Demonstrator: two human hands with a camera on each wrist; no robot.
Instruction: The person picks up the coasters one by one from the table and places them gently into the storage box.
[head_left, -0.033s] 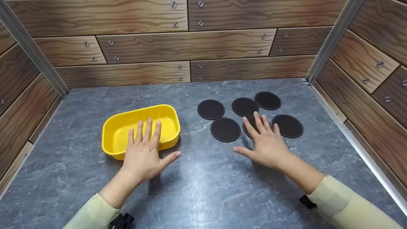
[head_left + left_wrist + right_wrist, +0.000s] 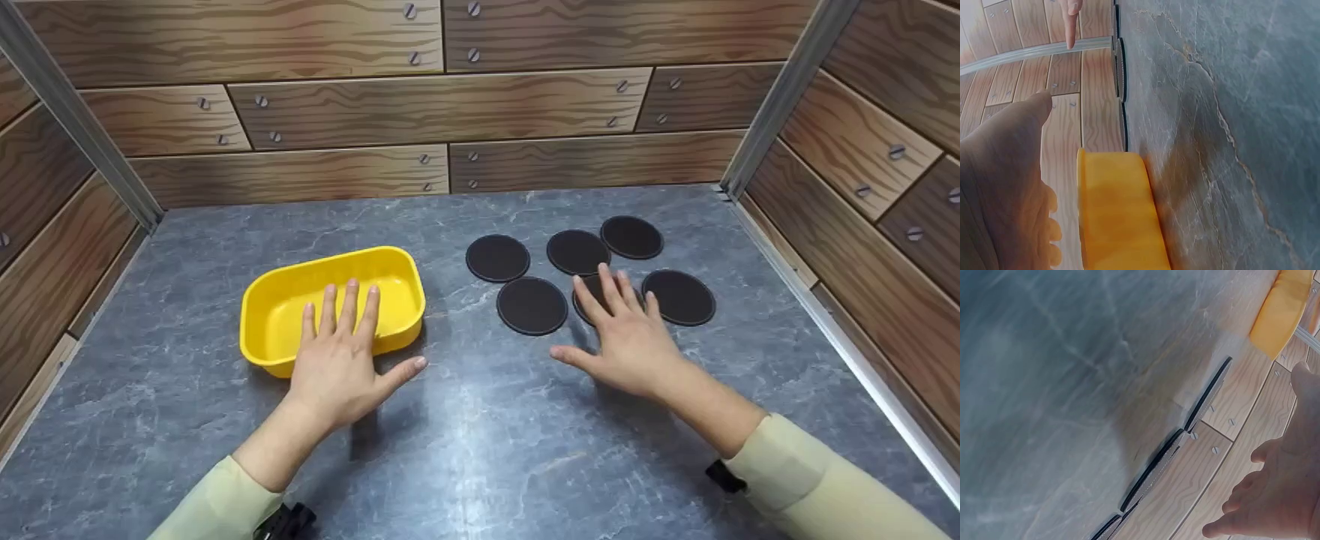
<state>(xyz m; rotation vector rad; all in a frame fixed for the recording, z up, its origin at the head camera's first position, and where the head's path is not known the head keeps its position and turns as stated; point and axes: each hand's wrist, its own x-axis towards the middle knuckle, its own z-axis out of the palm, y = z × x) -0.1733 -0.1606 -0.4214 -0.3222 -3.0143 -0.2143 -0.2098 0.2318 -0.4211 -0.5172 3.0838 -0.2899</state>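
My left hand (image 2: 337, 367) is held palm down with fingers spread, over the near side of a yellow plastic bin (image 2: 259, 319). In the left wrist view this palm (image 2: 1002, 185) is above the rim of the bin (image 2: 1120, 208), holding nothing. To the right, several round black coasters with stitched edges (image 2: 532, 306) lie flat on the table. My right hand (image 2: 630, 345) hovers over them, fingers spread, partly hiding one coaster (image 2: 596, 287). From the right wrist, a gap shows between that hand (image 2: 1280, 495) and the coasters (image 2: 1154, 469).
The grey marbled tabletop (image 2: 465, 420) is enclosed by wood-print panels (image 2: 442, 112) at the back and both sides. Metal posts (image 2: 784, 97) stand in the back corners, and a metal strip (image 2: 862, 367) runs along the right edge.
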